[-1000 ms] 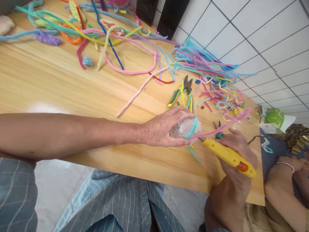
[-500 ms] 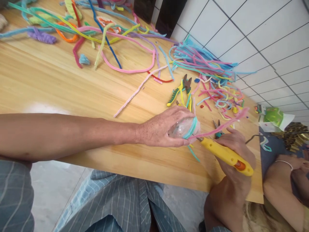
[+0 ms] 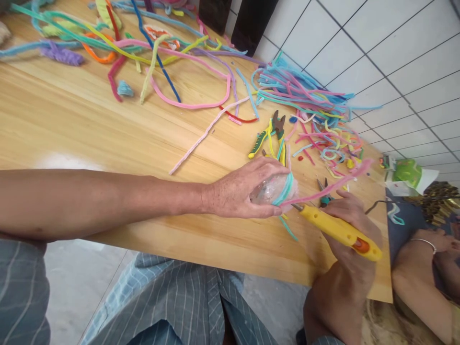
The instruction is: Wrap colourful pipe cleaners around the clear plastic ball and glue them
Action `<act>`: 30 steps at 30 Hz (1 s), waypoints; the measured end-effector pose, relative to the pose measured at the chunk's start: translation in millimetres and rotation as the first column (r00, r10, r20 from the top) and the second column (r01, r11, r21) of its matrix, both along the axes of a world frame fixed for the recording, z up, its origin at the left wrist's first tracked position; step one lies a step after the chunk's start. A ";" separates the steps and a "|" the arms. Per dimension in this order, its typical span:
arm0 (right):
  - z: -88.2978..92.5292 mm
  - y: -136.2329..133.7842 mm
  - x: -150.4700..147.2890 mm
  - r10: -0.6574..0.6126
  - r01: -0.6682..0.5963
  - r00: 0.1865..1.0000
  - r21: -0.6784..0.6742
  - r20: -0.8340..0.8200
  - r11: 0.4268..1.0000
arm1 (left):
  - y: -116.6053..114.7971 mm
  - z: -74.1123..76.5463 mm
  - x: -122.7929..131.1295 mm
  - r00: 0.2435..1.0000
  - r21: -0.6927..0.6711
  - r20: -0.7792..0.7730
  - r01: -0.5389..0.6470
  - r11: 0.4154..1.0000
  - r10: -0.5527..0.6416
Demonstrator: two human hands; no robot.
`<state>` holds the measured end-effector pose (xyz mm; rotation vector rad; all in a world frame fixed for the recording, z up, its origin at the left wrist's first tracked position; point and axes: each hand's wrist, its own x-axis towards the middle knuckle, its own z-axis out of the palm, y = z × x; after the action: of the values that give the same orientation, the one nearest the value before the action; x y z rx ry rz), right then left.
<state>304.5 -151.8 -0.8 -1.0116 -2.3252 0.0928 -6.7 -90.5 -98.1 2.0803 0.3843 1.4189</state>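
Note:
My left hand (image 3: 239, 191) is wrapped around a clear, rounded plastic piece (image 3: 264, 191), perhaps a bottle; much of it is hidden by the fingers. A turquoise pipe cleaner (image 3: 285, 190) circles its right end. From there a long pink pipe cleaner (image 3: 330, 187) sticks out up to the right. My right hand (image 3: 350, 223) grips a yellow hot glue gun (image 3: 328, 225) with an orange switch. Its metal tip is at or very near the wrapped end; contact is unclear. Green-and-yellow cutting pliers (image 3: 275, 134) lie just beyond my left hand.
A second pair of pliers (image 3: 325, 194) lies beside my right hand. Blue and pink pipe cleaners (image 3: 305, 91) are piled by the tiled wall, with cut scraps (image 3: 334, 143) nearer. More loose pipe cleaners (image 3: 190, 103) spread at the back left. Another person's arm (image 3: 420, 268) is at the right.
The glue gun's rear end and my right hand have shifted slightly to the right. My left hand and the plastic piece look almost unmoved.

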 end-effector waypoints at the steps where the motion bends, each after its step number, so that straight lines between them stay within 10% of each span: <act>1: -0.1 0.3 0.0 0.001 -0.001 1.000 0.003 0.005 1.000 | -0.1 0.1 0.2 1.000 0.002 0.007 -0.001 1.000 0.001; 30: 0.3 5.9 -8.4 -0.008 0.008 1.000 0.058 0.011 0.998 | -0.4 -1.8 1.1 1.000 0.003 -0.005 -0.007 1.000 0.007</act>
<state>296.1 -146.0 -0.5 -0.9950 -2.3201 0.0159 -5.5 -90.9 -99.9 2.0874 0.3921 1.4198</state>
